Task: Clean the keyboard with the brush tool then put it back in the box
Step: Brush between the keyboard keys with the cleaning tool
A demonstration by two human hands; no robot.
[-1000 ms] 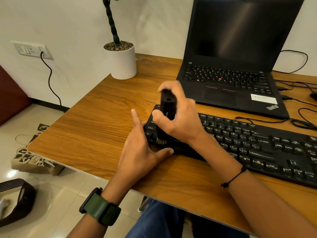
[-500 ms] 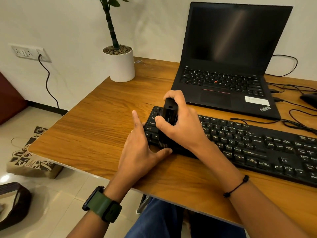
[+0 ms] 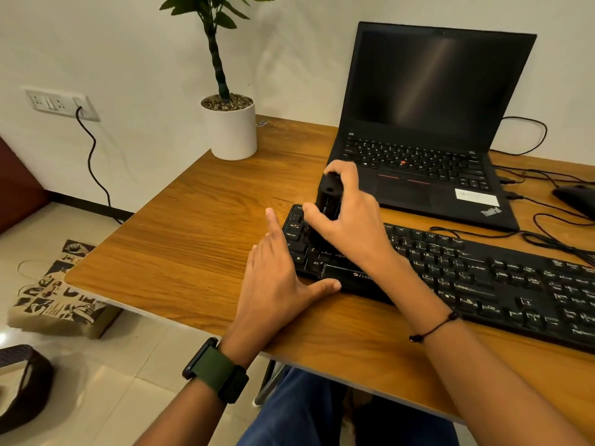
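Right hand: our right hand [image 3: 349, 220] curled its grip round the black brush tool [image 3: 329, 201], thumb on the left face and fingers over the top.
Brush tool: we held it upright over the left end of the keyboard [image 3: 467, 275]; its lower end was hidden behind our hand, so we could not tell whether bristles touched the keys.
Left hand: our left hand [image 3: 280, 281] lay with the grip wide and fingers straight, palm on the surface [image 3: 180, 239], thumb along the keyboard's front edge, forefinger pointing along its left edge.
Keyboard writing: we read "ZEBR" with a round logo on the front edge, the rest covered by our wrist; key legends "Tab", "Caps Lock", "Alt", "Ctrl" and "Z" were legible, others blurred.
Laptop: an open black laptop [image 3: 431, 123] stood just behind the keyboard, screen dark; we read "ThinkPad" on the palm rest, beside a white sticker too small to read.
Wrists: we wore a black watch with a green strap [image 3: 219, 370] on the left, a thin black cord bracelet [image 3: 433, 328] on the right.
Plant: a white pot [image 3: 230, 130] with pebbles and a green stem stood at the surface's far left corner.
Cables: black cables [image 3: 553, 233] lay right of the laptop.
Floor: a patterned bag [image 3: 58, 297] lay there; its print was unreadable.
Wall: a white socket plate [image 3: 59, 103] held one black plug lead.
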